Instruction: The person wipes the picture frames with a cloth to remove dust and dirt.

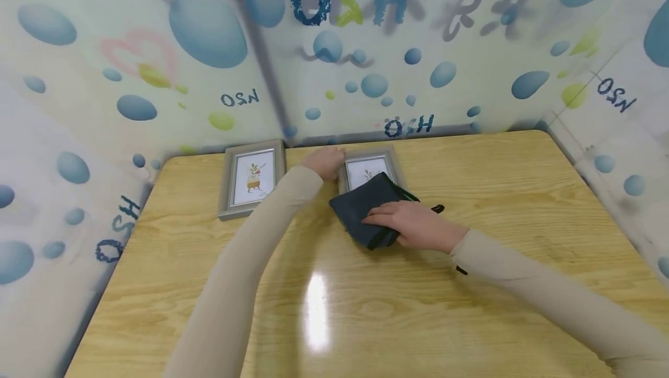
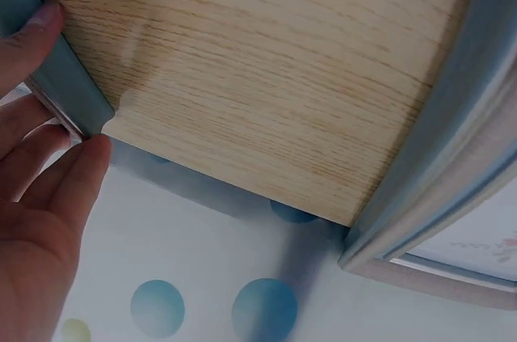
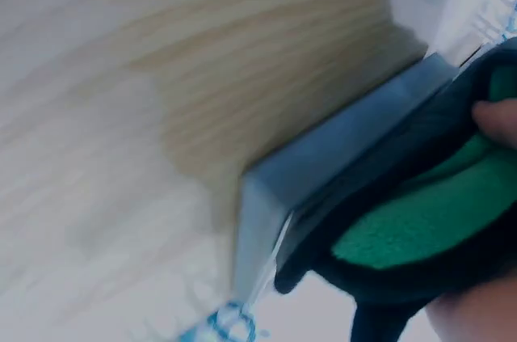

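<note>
My left hand [image 1: 325,161] grips the upper left corner of a grey picture frame [image 1: 342,179], its thumb on the side edge in the left wrist view. My right hand [image 1: 418,224] holds a folded dark cloth [image 1: 360,207] against the lower part of that frame, hiding its lower edge and part of its plant picture. A green fuzzy inner face [image 3: 436,217] of the cloth shows in the right wrist view, with a fingertip in the fold. Left of my left hand lies a second grey picture frame [image 1: 226,192] with a potted-plant print.
Both frames lie near the back edge of a wood-grain table [image 1: 392,308]. Behind it stands a wall covering [image 1: 345,93] with blue and green drops and lettering. A black strap end [image 1: 438,208] sticks out beside the cloth.
</note>
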`<state>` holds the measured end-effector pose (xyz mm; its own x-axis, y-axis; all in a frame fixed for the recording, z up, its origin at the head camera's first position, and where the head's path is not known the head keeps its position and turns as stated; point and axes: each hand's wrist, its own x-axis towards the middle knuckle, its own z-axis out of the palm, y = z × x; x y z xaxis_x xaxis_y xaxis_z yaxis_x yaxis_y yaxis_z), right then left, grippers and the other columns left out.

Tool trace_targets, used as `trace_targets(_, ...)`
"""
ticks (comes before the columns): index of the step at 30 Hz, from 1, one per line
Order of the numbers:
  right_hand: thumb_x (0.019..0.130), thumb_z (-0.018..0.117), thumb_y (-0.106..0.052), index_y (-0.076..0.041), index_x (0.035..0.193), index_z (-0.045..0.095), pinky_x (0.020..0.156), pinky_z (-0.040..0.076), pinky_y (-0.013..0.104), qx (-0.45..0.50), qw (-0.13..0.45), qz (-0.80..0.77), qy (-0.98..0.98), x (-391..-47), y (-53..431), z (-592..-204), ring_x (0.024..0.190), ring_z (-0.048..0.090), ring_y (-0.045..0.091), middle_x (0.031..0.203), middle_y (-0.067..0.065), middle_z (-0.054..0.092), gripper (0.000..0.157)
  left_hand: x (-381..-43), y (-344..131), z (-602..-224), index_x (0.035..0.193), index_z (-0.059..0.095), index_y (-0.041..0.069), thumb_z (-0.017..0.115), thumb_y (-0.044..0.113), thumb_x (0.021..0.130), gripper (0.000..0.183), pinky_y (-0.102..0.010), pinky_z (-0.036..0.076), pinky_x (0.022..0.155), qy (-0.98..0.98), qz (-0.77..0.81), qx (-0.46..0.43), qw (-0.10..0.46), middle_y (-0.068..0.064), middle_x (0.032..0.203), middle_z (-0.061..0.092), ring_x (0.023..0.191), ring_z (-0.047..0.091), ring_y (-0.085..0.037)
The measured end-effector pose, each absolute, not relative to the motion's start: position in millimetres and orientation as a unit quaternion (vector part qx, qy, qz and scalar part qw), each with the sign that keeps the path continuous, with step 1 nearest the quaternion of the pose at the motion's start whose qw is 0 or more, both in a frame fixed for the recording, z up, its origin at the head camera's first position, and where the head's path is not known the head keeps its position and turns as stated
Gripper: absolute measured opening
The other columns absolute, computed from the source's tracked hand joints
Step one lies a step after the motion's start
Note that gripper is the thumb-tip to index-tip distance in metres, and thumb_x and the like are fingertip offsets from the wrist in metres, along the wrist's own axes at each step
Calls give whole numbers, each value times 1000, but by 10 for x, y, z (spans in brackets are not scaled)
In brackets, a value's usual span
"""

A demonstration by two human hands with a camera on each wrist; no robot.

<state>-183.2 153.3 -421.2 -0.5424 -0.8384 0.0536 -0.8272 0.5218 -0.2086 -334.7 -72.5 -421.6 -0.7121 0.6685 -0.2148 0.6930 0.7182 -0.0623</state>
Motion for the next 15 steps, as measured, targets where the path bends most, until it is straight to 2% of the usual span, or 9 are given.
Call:
trace_targets(2, 76, 67, 11, -6, 133, 56, 93, 47, 46, -441, 37, -102, 891, -1820, 1647, -4183, 117, 55, 30, 129, 12, 59, 61, -3347, -724, -4207, 117, 61, -6, 63, -3, 84, 34, -36, 53, 77, 924, -53, 367, 90, -17, 105, 62, 86, 62, -28)
trace_targets(4, 76, 70, 9, -5, 137, 52, 94, 47, 47, -405, 48, -99, 908, -1811, 1736, -4167, 117, 55, 32, 130, 14, 58, 65, -3351, -730, -4219, 109, 64, -5, 61, -3, 82, 27, -35, 52, 75, 925, -33, 367, 93, -15, 105, 62, 82, 61, -26)
trace_targets(8, 77, 73, 5, -3, 140, 47, 95, 45, 49, -387, 48, -95, 916, -1799, 1822, -4180, 118, 52, 35, 131, 16, 56, 69, -3361, -747, -4259, 77, 63, 2, 58, 0, 79, 6, -35, 52, 71, 923, 0, 372, 96, -14, 110, 60, 70, 54, -21)
trace_targets(10, 76, 74, 5, -5, 139, 50, 96, 44, 50, -402, 37, -93, 910, -1791, 1827, -4207, 120, 50, 37, 133, 17, 53, 68, -3363, -750, -4266, 66, 58, 5, 57, 3, 77, 11, -36, 52, 70, 922, 6, 374, 99, -16, 116, 58, 68, 52, -21)
trace_targets(13, 75, 76, 6, -7, 136, 54, 97, 42, 54, -431, 18, -92, 897, -1780, 1815, -4256, 125, 44, 40, 138, 19, 47, 67, -3356, -751, -4242, 68, 60, 4, 63, 13, 80, 16, -38, 51, 79, 923, 7, 366, 121, -19, 129, 53, 78, 57, -25)
trace_targets(15, 75, 76, 8, -8, 137, 54, 99, 39, 56, -449, 22, -98, 888, -1772, 1783, -4267, 130, 39, 40, 144, 19, 42, 68, -3344, -755, -4205, 83, 67, 0, 66, 23, 84, 23, -38, 48, 90, 924, 12, 351, 150, -21, 139, 46, 96, 60, -29)
